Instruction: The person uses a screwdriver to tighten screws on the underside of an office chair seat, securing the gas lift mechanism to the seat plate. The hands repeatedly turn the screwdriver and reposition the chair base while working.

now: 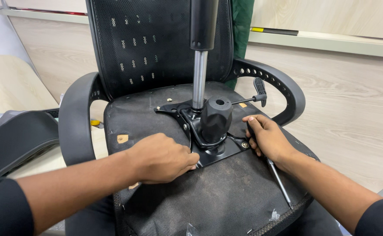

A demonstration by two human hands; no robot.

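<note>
Resting on black mechanism plate (209, 153), left hand (163, 157) curled, hold unclear, right hand (268, 137) gripping screwdriver (279, 177), gas cylinder (199, 65) between.

No packages, labels, signs or screens can be made out.

A pale wood-grain floor (353, 109) fills the right and upper left of the frame. On it rests an upturned black mesh office chair (165, 48), centre frame, and a separate black curved chair part (17, 135) at left.
</note>
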